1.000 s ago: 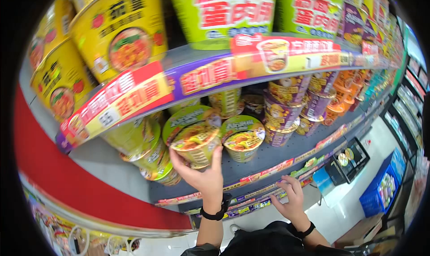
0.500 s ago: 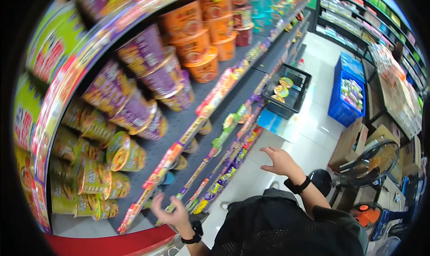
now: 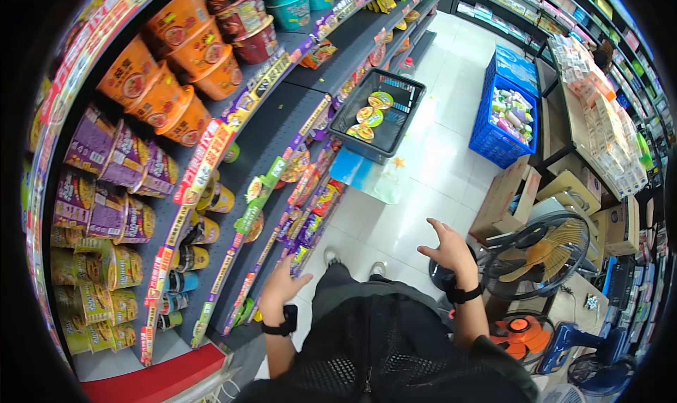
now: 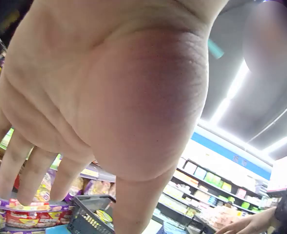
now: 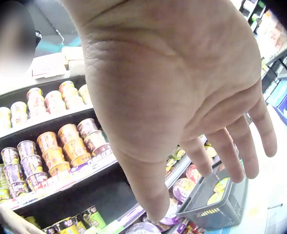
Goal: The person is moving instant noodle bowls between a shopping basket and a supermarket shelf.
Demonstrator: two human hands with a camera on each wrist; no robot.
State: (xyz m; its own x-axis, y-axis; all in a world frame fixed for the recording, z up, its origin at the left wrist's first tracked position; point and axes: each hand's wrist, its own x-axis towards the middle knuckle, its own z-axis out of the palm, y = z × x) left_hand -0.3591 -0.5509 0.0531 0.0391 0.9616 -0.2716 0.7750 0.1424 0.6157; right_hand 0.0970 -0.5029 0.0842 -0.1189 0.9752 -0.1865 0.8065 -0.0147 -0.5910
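My left hand (image 3: 283, 289) hangs over the floor beside the shelf edge, empty, its fingers extended. The right hand (image 3: 451, 253) is held out over the aisle on the other side of my body, also holding nothing. The left wrist view shows the left palm (image 4: 85, 97) with loosely straight fingers, and in the right wrist view the right palm (image 5: 177, 97) looks the same. Ahead of both hands stands a black shopping basket (image 3: 360, 148) with several noodle cups (image 3: 365, 115) lying in it. Green noodle cups (image 3: 99, 301) are stacked on the shelf to my left.
Purple noodle cups (image 3: 106, 216) and orange noodle cups (image 3: 187, 100) fill the shelf further along. A blue crate (image 3: 486, 148) of packets stands across the aisle. Cardboard boxes (image 3: 499, 204) and a fan (image 3: 543, 255) crowd the right side.
The left hand has let go of a green noodle cup on the shelf and drawn back. The view has swung right, from the shelf to the aisle and the basket.
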